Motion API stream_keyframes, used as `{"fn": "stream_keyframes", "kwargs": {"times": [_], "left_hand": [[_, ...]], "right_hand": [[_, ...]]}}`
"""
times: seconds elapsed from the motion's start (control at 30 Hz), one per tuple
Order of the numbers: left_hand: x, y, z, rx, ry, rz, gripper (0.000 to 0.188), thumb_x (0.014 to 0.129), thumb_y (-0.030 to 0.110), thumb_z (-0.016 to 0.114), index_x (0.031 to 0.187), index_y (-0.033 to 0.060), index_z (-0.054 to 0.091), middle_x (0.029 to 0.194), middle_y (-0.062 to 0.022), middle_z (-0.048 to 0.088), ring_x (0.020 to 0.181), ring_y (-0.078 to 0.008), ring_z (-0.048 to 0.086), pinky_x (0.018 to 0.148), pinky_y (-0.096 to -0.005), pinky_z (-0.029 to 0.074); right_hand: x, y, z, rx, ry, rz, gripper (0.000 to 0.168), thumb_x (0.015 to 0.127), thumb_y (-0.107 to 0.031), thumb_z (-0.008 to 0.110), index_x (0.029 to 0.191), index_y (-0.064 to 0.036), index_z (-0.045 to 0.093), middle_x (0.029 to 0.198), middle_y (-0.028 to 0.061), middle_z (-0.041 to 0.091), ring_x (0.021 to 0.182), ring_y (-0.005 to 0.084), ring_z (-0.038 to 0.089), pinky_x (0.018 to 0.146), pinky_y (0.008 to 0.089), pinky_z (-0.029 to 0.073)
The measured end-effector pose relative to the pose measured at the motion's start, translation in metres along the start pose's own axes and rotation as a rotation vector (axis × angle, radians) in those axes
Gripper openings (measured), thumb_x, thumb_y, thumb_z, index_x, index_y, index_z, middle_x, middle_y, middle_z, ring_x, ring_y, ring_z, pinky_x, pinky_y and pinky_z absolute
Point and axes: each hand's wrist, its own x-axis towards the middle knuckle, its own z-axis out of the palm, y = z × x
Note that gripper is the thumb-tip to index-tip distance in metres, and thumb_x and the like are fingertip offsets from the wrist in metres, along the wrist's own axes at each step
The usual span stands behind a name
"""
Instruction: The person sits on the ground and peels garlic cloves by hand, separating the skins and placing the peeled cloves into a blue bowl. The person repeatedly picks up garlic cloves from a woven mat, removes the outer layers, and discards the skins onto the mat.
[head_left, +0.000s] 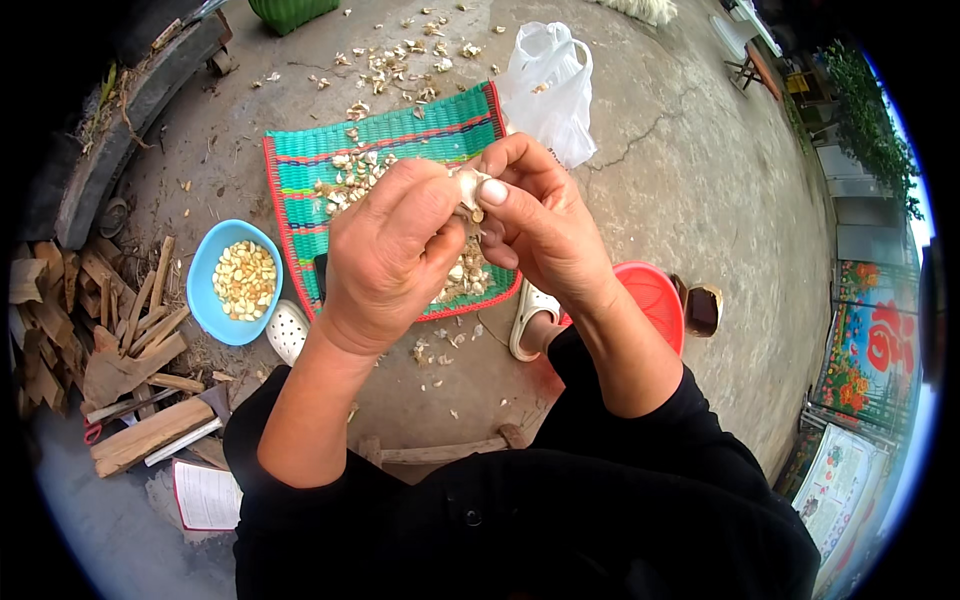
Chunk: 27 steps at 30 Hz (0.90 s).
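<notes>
A pale garlic bulb (469, 187) is held up in front of me between both hands. My left hand (397, 244) grips its left side, fingers curled in. The thumb and fingers of my right hand (544, 214) pinch it from the right. Below lies a green woven mat (300, 161) with a red border. Loose garlic cloves (349, 180) are spread over its left part, and more garlic (474, 274) with dry skins sits near its front edge, partly behind my hands. Left of the mat, a light blue basin (201, 281) holds peeled cloves (245, 280).
A white plastic bag (551, 90) stands behind the mat's right corner. Garlic skins (390, 67) litter the concrete beyond. Split firewood (120, 315) is piled at left, near an open booklet (206, 495). A red plastic basin (652, 300) sits by my right leg.
</notes>
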Motion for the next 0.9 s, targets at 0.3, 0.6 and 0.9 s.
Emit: {"fn": "stream_keyframes", "kwargs": {"times": [0.3, 0.6, 0.9], "left_hand": [[-0.001, -0.001, -0.001, 0.084, 0.014, 0.053, 0.028, 0.066, -0.015, 0.061, 0.088, 0.0027, 0.058, 0.084, -0.0069, 0.059, 0.064, -0.0121, 0.056, 0.051, -0.0235, 0.046], [0.003, 0.006, 0.002, -0.384, -0.009, -0.319, 0.020, 0.070, -0.012, 0.057, 0.085, 0.0014, 0.056, 0.088, -0.0058, 0.057, 0.070, -0.0118, 0.061, 0.057, -0.0229, 0.051], [0.009, 0.010, -0.004, -0.779, 0.026, -0.819, 0.017, 0.076, -0.006, 0.056, 0.091, -0.0004, 0.054, 0.088, -0.0040, 0.057, 0.075, -0.0067, 0.058, 0.062, -0.0195, 0.048]], "right_hand": [[-0.001, -0.004, 0.000, 0.019, -0.044, 0.045, 0.017, 0.084, -0.012, 0.063, 0.097, -0.003, 0.057, 0.076, 0.0023, 0.056, 0.058, 0.0065, 0.051, 0.046, 0.0200, 0.040], [0.005, 0.015, -0.013, 0.513, -0.075, 0.212, 0.015, 0.087, -0.009, 0.058, 0.101, -0.003, 0.058, 0.085, 0.0045, 0.058, 0.067, 0.0075, 0.051, 0.050, 0.0185, 0.041], [0.008, 0.016, -0.014, 0.334, -0.011, 0.248, 0.015, 0.087, -0.010, 0.059, 0.099, -0.001, 0.058, 0.082, 0.0041, 0.059, 0.059, 0.0067, 0.050, 0.050, 0.0185, 0.042]]}}
